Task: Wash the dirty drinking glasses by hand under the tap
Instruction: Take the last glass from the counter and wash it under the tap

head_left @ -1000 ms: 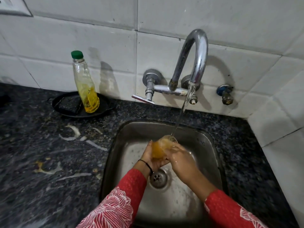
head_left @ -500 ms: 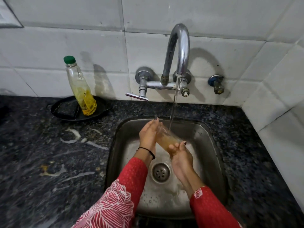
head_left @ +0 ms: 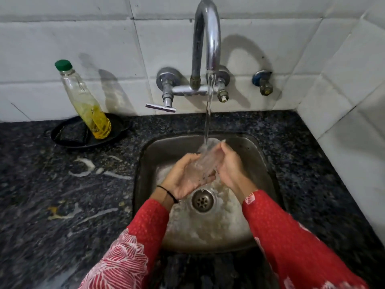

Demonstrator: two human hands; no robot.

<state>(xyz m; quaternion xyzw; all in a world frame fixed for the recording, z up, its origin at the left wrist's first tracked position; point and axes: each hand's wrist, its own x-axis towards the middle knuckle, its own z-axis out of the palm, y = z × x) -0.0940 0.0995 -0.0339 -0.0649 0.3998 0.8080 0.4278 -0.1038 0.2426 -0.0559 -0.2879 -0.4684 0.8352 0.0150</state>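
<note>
Counter: dark speckled stone [head_left: 62,184] under white tiles, with a steel sink [head_left: 260,155] sunk at its middle.
Tap [head_left: 206,38]: on the wall at the sink's 12 o'clock, running; its stream [head_left: 208,113] lands on the glass.
Glass [head_left: 205,161]: clear, tilted over the basin, mouth toward 12 o'clock, probably to catch the flow.
Left hand [head_left: 183,178]: cupped beneath from 9 o'clock, fingers curled round the lower end, bearing it.
Right hand [head_left: 231,170]: at 3 o'clock, fingers wrapped on the side, likely rubbing.
Bottle [head_left: 87,103]: yellow liquid, leaning in a black dish [head_left: 119,132] at 10 o'clock, within reach.
</note>
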